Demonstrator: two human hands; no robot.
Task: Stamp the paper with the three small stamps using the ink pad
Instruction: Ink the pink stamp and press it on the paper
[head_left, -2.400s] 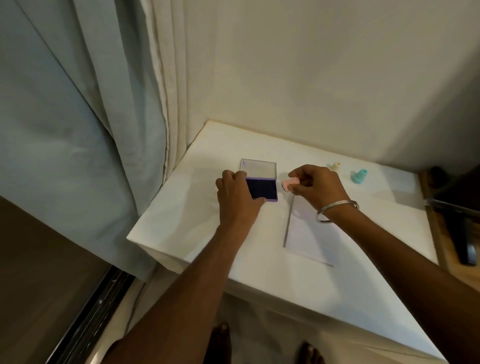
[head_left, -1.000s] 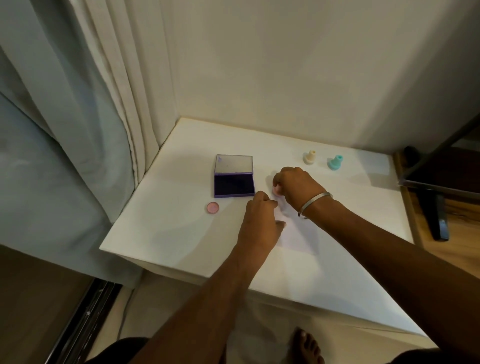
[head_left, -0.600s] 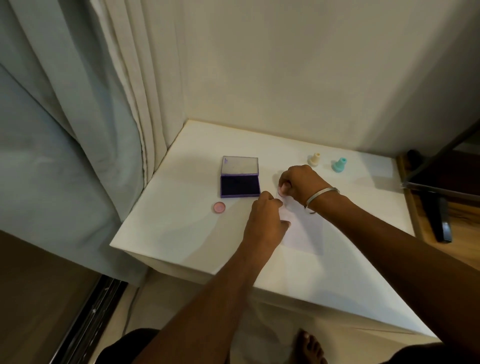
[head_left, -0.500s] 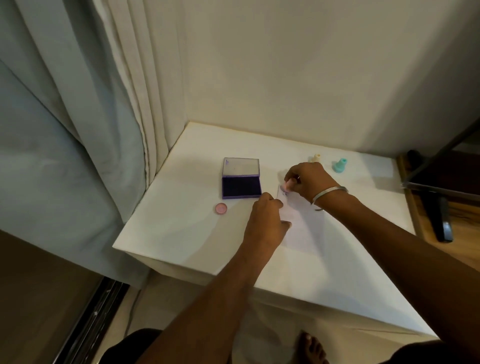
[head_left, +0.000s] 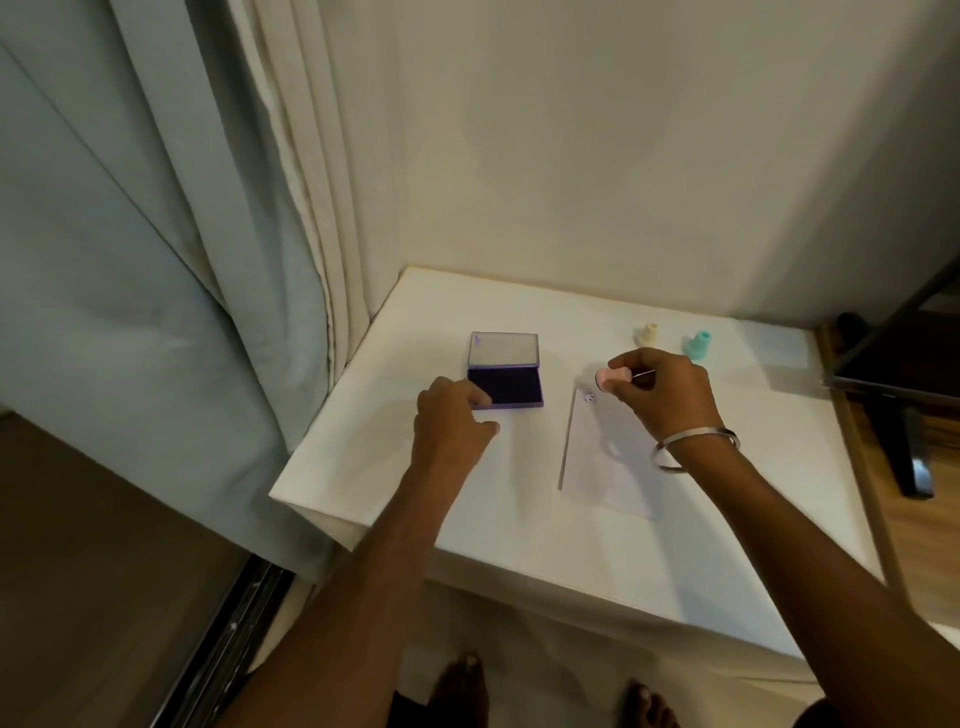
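My right hand (head_left: 662, 397) pinches the pink stamp (head_left: 605, 376), tilted just above the far left corner of the white paper (head_left: 605, 457). A small round ink mark (head_left: 588, 396) shows on that corner. The open ink pad (head_left: 506, 385) lies left of the paper, with its clear lid (head_left: 503, 348) folded back. My left hand (head_left: 449, 421) rests with curled fingers at the pad's near left corner. What lies under those fingers is hidden. The cream stamp (head_left: 648, 334) and the teal stamp (head_left: 697, 345) stand upright beyond my right hand.
The white table (head_left: 395, 467) sits in a corner, with the wall behind and curtains (head_left: 291, 234) at its left edge. A dark stand (head_left: 906, 415) on a wooden surface is at the right. My bare feet show below the front edge.
My right hand has lifted the pink stamp off the paper, leaving a mark. My left hand has left the paper for the pad's near left corner, covering the spot where the pink cap lay.
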